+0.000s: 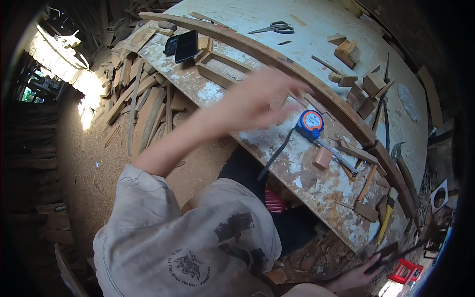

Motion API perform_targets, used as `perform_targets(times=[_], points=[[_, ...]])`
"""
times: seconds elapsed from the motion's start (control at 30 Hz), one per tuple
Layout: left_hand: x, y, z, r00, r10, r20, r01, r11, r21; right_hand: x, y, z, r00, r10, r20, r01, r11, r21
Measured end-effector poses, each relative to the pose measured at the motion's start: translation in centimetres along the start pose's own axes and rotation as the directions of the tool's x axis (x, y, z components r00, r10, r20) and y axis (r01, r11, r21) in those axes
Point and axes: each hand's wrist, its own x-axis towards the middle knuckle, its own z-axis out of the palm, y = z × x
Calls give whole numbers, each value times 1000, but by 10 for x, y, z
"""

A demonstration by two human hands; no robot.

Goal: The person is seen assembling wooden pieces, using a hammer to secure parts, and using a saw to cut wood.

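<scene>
My left hand (262, 101) reaches over the workbench, its fingers smeared by motion. A tan patch shows between the fingers, and I cannot tell whether it is held. Just right of it a blue tape measure (310, 122) with an orange ring lies on the bench, its dark strap hanging over the near edge. A hammer (341, 161) with a metal shaft and a small wooden block (322, 158) lie beside it. At the lower right my right hand (354, 278) is closed around a long, thin, dark tool (396, 260), its kind unclear.
A long curved wooden strip (341, 99) runs along the bench (307, 193). Beyond it lie scissors (278, 28) and wood offcuts (346, 52). A phone (186, 46) and a wooden frame (213, 74) are at left, a yellow-handled brush (386, 218) at right. Scrap wood (148, 111) covers the floor.
</scene>
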Motion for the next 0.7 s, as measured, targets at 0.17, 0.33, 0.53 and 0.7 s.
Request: perform_targets(times=[0.17,0.33,0.53,0.7], points=[[-86,-114,-96,838,-436,-329,515,831,209,18,-8,-10,992,-75,-101,67,995,-80],[-129,-152,-107,686,-565,-458,709,661,247,15,-15,-6,986,-120,-113,120,993,0],[-134,-237,-121,484,-620,-618,873,390,293,8,-24,-10,996,50,-77,-52,998,-28],[-89,-211,-135,615,-382,-690,711,648,275,8,-23,-17,988,115,-106,-120,992,-42]])
